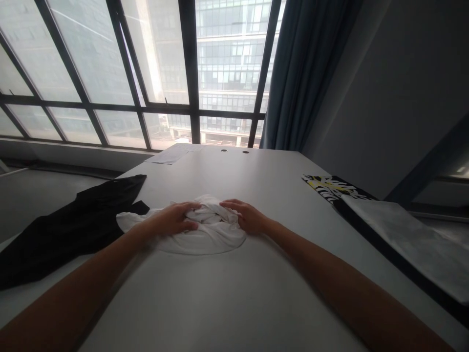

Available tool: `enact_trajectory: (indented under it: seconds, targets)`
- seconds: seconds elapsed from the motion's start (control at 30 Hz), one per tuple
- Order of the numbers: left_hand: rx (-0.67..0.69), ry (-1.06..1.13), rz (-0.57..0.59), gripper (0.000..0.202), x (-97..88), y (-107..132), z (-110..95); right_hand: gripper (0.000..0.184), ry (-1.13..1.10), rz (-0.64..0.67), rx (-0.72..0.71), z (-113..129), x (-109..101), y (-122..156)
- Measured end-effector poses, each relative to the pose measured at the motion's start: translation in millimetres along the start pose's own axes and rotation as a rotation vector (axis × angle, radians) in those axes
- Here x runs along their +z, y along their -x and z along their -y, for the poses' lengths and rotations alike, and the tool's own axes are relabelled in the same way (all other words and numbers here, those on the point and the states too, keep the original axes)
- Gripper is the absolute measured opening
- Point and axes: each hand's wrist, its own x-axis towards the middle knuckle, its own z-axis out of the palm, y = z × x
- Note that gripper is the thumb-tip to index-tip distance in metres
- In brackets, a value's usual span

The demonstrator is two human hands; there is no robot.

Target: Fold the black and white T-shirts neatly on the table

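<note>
From my remote post I had both hands on the white cloth [214,239], which lay bunched on the worktop [234,298], between its left and right edges, its left end meeting the black cloth [69,227]. My left hand [179,216] rested on it with thumb and fingers spread apart; my right hand [247,216] curved over the opposite side, and I could not tell how firmly either one gripped. The black cloth stretched along the left edge. Paper [169,156] lay by the far left corner, and a patterned black, white and yellow item [331,186] sat at the right edge.
</note>
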Motion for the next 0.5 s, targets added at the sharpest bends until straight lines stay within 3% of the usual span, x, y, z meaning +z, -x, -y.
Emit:
enact_trajectory:
  seconds: [0.13, 0.27, 0.37, 0.5]
  targets:
    - [0.112, 0.124, 0.012, 0.075, 11.8, -3, -15, 0.064, 0.071, 0.088, -0.005, 10, 5, -4]
    - [0.129, 0.114, -0.026, 0.081, 14.2, -6, -17, 0.04, 0.158, 0.019, 0.055, 6, -6, -6]
    - [-0.008, -0.011, -0.056, 0.092, 11.0, -5, -4, 0.033, 0.365, -0.173, 0.189, -3, -35, -2]
    - [-0.213, -0.199, -0.046, 0.085, 7.4, -3, 18, 0.033, 0.798, -0.384, 0.448, -19, -92, 20]
